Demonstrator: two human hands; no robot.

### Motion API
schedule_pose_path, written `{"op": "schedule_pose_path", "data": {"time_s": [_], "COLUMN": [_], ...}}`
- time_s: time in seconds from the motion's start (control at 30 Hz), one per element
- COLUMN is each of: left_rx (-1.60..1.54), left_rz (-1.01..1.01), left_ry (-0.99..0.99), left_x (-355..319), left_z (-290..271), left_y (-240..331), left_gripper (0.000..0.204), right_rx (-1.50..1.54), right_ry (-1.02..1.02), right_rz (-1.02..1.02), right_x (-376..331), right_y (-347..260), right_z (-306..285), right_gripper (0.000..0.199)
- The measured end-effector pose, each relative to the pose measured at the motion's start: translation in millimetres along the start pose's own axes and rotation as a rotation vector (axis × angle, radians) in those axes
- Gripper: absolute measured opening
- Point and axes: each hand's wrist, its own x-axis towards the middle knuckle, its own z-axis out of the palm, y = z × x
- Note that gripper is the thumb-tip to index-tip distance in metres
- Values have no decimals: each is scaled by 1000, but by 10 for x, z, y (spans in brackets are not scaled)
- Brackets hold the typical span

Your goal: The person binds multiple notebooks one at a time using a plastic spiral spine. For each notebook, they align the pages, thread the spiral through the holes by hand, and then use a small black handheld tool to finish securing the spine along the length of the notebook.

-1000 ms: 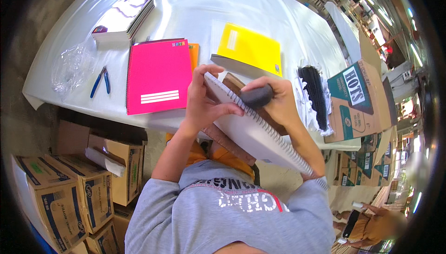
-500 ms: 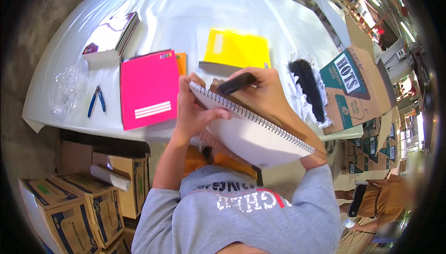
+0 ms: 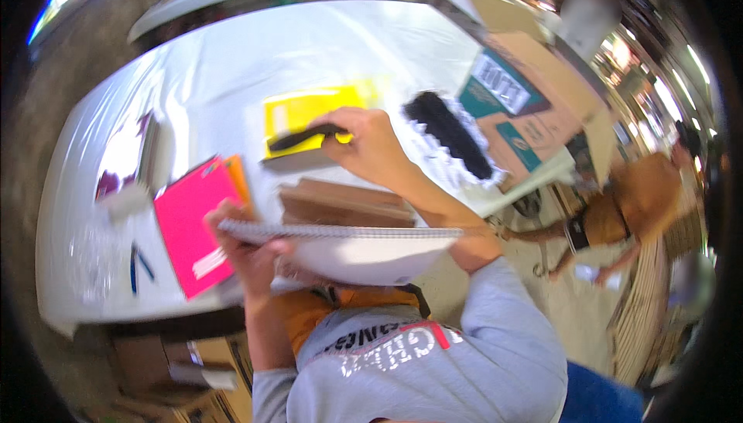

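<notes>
My left hand [image 3: 251,256] grips the left end of a spiral notebook [image 3: 364,256] with white pages, held up in front of my body. Its wire spine [image 3: 348,232] runs along the top edge. Above and right of it, my right hand [image 3: 360,140] pinches a black elongated, slightly curved thing [image 3: 298,138], blurred, whose kind I cannot make out. Just beyond the notebook is brown cardboard [image 3: 344,208]; whether it touches the notebook is unclear. A yellow notebook stack [image 3: 290,113] lies behind my right hand. Close to my left hand are pink notebooks [image 3: 190,218], with an orange one [image 3: 236,171] partly under them.
On the white-covered table [image 3: 232,44] are blue-handled pliers [image 3: 139,268], clear plastic coils [image 3: 85,268], another notebook stack [image 3: 135,160] and a black bundle [image 3: 449,133] on white wrapping. An open cardboard box [image 3: 534,106] stands right. A person [image 3: 627,198] bends beyond it; cartons [image 3: 220,369] sit lower left.
My right hand has drawn away from the notebook's spine, up and left, with the black thing. The notebook has turned more level and moved lower left. The whole view has swung right.
</notes>
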Motion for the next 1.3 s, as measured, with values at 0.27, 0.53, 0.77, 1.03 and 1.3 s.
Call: {"op": "schedule_pose_path", "data": {"time_s": [0.27,0.53,0.77,1.03,1.3], "left_rx": [383,33,-989,-362,-678], "left_rz": [273,-170,-186,-446,-593], "left_ry": [133,525,-123,-157,-192], "left_x": [1299,2127,2151,1802,1319], "left_z": [-192,293,617,67,445], "left_y": [515,989,38,-301,-21], "left_gripper": [46,65,50,37,27], "right_rx": [-615,655,1609,591,228], "right_ry": [-588,-336,-353,-115,117], "right_rz": [629,542,893,354,171], "right_x": [-1039,-1,69,-125,-527], "right_y": [1564,635,233,151,-194], "right_z": [-270,-78,-1,-667,-781], "right_gripper": [43,49,32,59,35]}}
